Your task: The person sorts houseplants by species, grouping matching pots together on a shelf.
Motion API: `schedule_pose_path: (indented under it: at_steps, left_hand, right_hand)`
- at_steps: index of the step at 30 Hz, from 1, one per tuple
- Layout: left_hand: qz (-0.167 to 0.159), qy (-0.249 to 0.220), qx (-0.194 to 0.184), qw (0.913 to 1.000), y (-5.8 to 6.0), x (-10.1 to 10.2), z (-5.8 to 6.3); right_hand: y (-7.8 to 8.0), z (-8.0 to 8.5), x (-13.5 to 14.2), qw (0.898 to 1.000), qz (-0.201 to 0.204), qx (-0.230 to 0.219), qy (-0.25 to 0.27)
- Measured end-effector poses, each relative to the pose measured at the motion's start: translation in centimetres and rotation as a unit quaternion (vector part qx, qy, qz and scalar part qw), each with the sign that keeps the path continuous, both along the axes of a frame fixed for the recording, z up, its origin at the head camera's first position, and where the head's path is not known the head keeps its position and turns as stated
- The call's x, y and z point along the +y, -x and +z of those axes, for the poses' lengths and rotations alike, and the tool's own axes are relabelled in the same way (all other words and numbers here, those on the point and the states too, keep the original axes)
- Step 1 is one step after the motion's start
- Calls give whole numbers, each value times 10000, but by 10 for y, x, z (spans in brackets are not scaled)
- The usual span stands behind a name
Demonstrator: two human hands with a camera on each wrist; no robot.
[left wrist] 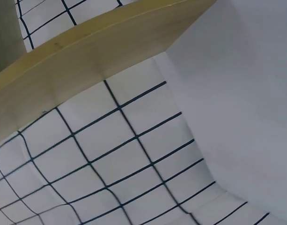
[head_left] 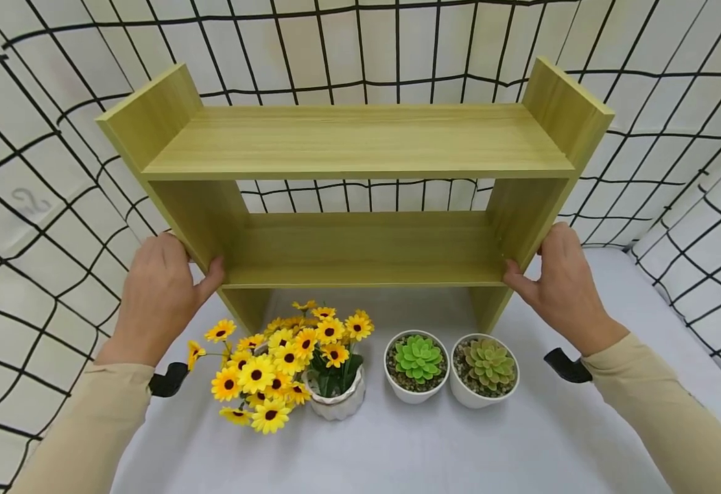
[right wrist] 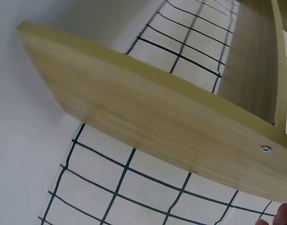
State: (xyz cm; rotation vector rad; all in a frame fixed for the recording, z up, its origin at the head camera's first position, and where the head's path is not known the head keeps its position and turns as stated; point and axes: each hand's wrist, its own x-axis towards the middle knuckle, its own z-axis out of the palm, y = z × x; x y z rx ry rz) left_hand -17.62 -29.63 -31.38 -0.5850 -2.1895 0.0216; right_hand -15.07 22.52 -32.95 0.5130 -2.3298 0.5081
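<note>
Because the shelf [head_left: 360, 140] is wide, the left hand [head_left: 161, 291] and right hand [head_left: 565, 288] grip opposite sides, probably for balance. Flowers [head_left: 287, 358] and succulents [head_left: 418, 358] stand in front.

bright, even head view; dimmer, softer wrist views

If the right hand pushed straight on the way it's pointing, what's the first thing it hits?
The shelf side panel that the right hand is gripping. Beyond it, probably the black-gridded white wall, though depth there is unclear.
</note>
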Motion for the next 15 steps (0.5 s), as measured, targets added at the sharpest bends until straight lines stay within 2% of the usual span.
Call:
schedule_pose_path:
  at_steps: [6,9,15]
  left_hand:
    - [-241,-620,117,9977,2,1,-16]
    - [-219,-759,90,9968,2,2,-20]
    - [-191,-1060,143,9941,3,4,-27]
  right_hand:
    - [-4,-8,-5,9993,-213,174,236]
    - [-11,-11,-4,9988,-344,225,278]
    - [-29,-18,-7,9957,-630,-80,674]
